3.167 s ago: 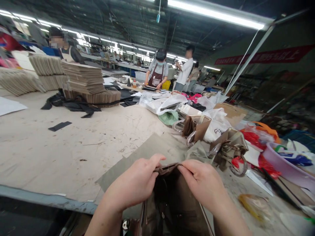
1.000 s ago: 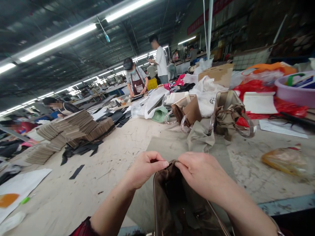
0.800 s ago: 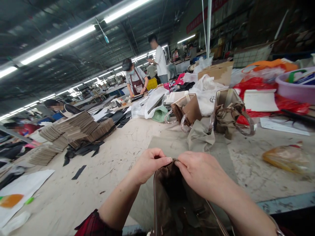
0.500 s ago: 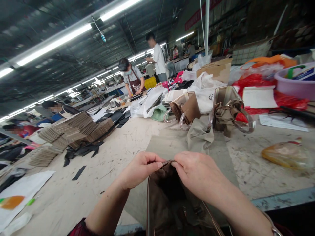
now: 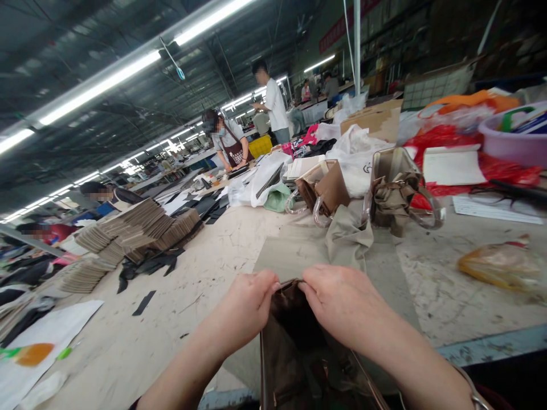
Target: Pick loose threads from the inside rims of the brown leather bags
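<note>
A brown handbag (image 5: 294, 364) with a dark, open mouth faces me at the bottom middle. My left hand (image 5: 252, 302) is closed on the left part of its far rim, thumb and fingers pinching the edge. Close beside it, my right hand (image 5: 335, 299) pinches the same rim on the right. A short stretch of the rim shows between the two hands. The bag's lower part falls outside the picture. Under and beyond the hands lies a grey-green cloth sheet (image 5: 282, 250) on the worktable (image 5: 205, 256).
Beyond my hands stand a brown bag (image 5: 331, 188) and another bag with wrapped handles (image 5: 395, 193). Stacked brown panels (image 5: 137, 228) sit at left. A plastic packet (image 5: 496, 267) and a purple basin (image 5: 513, 142) are at right. A person in an apron (image 5: 231, 142) works farther back.
My left hand has turned and its fingers have curled tighter at the rim. My right hand keeps nearly the same hold. The view has shifted slightly.
</note>
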Available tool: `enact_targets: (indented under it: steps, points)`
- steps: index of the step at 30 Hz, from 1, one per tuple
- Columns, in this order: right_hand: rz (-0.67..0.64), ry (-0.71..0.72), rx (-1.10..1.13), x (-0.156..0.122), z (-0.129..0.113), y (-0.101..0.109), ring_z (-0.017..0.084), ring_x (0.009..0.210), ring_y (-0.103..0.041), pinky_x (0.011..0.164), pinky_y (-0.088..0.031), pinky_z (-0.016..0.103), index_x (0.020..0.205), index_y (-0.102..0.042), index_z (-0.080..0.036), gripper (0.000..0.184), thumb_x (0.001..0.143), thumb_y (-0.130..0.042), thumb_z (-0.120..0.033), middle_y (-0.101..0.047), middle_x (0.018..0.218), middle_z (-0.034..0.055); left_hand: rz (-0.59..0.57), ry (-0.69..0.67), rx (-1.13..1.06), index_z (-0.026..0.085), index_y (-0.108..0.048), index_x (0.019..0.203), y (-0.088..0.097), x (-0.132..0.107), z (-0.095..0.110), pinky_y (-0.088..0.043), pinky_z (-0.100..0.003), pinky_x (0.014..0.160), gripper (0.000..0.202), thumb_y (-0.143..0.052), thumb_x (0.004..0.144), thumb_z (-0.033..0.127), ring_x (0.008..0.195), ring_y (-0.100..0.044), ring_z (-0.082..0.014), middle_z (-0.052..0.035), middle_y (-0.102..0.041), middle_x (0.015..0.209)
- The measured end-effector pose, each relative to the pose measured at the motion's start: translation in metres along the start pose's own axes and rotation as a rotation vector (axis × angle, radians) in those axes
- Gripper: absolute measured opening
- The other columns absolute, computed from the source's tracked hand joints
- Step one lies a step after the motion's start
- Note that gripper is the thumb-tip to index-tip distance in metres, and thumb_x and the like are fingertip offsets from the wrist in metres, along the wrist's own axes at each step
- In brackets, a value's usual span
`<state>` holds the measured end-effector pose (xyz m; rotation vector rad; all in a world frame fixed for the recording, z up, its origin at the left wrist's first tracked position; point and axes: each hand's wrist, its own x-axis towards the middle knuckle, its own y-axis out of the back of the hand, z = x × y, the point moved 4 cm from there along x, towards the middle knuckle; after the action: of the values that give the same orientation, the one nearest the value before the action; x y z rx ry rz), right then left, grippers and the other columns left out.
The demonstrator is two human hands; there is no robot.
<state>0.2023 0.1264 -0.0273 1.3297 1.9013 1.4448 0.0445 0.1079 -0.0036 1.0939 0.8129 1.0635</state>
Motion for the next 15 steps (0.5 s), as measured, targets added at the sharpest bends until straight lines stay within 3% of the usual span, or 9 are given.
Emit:
enact_targets:
  steps: [10,15]
  points:
    - [0.006,-0.005,0.021,0.000,0.003,0.001,0.019,0.068,-0.063,0.055,-0.033,0.030,0.072,-0.064,-0.022,0.024,0.090,-0.049,-0.022,-0.068,0.073,0.0021,0.106,0.071,-0.039,0.019,-0.051,0.070,-0.001,-0.002,-0.007,-0.036,-0.026,0.060,0.031,-0.037,0.096,0.028,0.064,-0.055,-0.0153,0.0003,-0.057,0.065]
    - [0.006,-0.006,0.028,0.000,0.001,0.000,0.019,0.068,-0.063,0.055,-0.033,0.030,0.072,-0.063,-0.022,0.023,0.090,-0.048,-0.021,-0.069,0.073,0.0017,0.183,-0.077,-0.169,0.019,-0.056,0.083,0.001,-0.010,-0.001,-0.043,-0.030,0.079,0.023,-0.037,0.096,0.024,0.088,-0.059,-0.0178,-0.0055,-0.062,0.090]
